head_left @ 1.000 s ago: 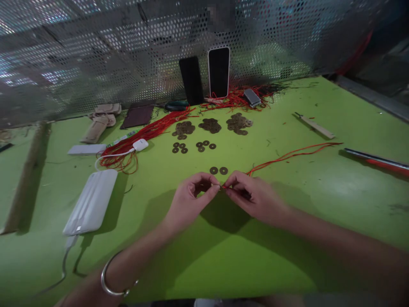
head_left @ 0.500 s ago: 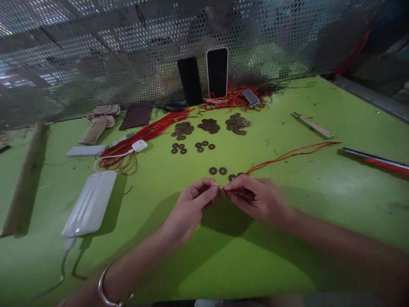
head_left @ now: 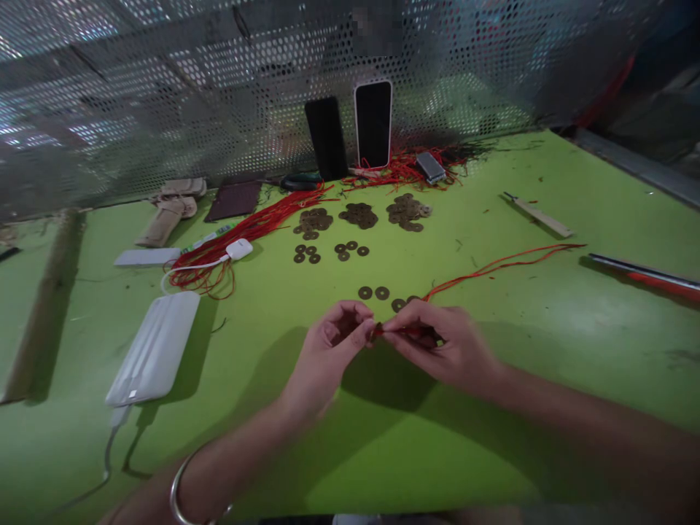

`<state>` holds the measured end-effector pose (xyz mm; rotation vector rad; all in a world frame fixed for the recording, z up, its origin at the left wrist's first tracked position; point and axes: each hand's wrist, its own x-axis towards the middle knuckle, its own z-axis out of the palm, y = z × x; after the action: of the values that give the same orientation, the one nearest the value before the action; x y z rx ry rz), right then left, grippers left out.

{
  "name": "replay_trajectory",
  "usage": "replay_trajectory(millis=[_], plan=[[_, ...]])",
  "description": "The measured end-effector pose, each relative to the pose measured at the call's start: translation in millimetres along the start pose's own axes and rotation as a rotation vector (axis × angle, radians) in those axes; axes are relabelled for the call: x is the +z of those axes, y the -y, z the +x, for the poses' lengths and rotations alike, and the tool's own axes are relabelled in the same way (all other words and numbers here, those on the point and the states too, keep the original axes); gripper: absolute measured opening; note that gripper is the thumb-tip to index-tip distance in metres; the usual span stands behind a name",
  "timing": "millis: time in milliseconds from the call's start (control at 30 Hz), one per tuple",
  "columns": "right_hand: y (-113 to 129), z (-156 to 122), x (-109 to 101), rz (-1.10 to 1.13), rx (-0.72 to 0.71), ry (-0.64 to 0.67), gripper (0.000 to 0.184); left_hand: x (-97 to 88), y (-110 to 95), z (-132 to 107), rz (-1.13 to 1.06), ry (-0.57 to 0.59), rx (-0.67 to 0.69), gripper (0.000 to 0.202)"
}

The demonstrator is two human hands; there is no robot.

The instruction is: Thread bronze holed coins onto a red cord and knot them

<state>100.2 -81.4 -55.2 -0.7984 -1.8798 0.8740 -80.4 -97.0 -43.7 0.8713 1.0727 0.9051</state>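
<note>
Between the thumb and finger of my left hand (head_left: 342, 337) is a round coin (head_left: 377, 332) with a centre hole, seen nearly edge-on. My right hand (head_left: 440, 339) pinches a red cord (head_left: 492, 270) right against that coin; the fingers partly hide where they meet. The cord's two strands run out behind my right hand, across the green table, to the right. Just beyond my fingertips lie several loose holed coins (head_left: 381, 293), one partly covered by my right hand.
Farther back are coin piles (head_left: 358, 215) and small coin groups (head_left: 308, 254). A red cord bundle (head_left: 257, 219), a white power bank (head_left: 156, 348) and a wooden stick (head_left: 41, 306) lie left. Two phones (head_left: 374, 124) lean on the mesh. A knife-like tool (head_left: 539, 214) lies right.
The coin in my left hand has turned slightly, and red cord now shows at it between my fingertips. Both hands stay in nearly the same place.
</note>
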Motion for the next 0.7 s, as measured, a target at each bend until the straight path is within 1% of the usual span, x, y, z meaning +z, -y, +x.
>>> replay_trajectory(millis=[100, 167, 333, 433, 500, 567, 633, 700], plan=[[2, -1, 0, -0.037, 0.005, -0.006, 0.002, 1.8, 0, -3, 0.128, -0.035, 0.067, 0.015], [2, -2, 0, -0.062, 0.005, -0.007, 0.002, 3.2, -1, -5, 0.168, -0.038, 0.091, 0.016], [3, -3, -1, -0.16, -0.03, 0.002, 0.003, 7.1, -8, -7, 0.203, -0.026, 0.101, 0.013], [3, -4, -1, -0.239, -0.066, 0.003, 0.005, 9.0, -11, -8, 0.263, -0.032, 0.12, 0.01], [2, -4, 0, -0.253, -0.067, 0.006, 0.005, 9.4, -13, -9, 0.316, -0.041, 0.14, 0.008], [2, -4, 0, -0.211, -0.026, 0.031, 0.004, 8.8, -12, -9, 0.367, -0.048, 0.155, 0.007], [3, -2, 0, -0.14, 0.061, 0.081, 0.004, 7.8, -11, -9, 0.412, -0.049, 0.173, 0.007], [5, 0, -1, -0.063, 0.15, 0.143, 0.01, 6.9, -9, -9, 0.46, -0.034, 0.215, 0.008]])
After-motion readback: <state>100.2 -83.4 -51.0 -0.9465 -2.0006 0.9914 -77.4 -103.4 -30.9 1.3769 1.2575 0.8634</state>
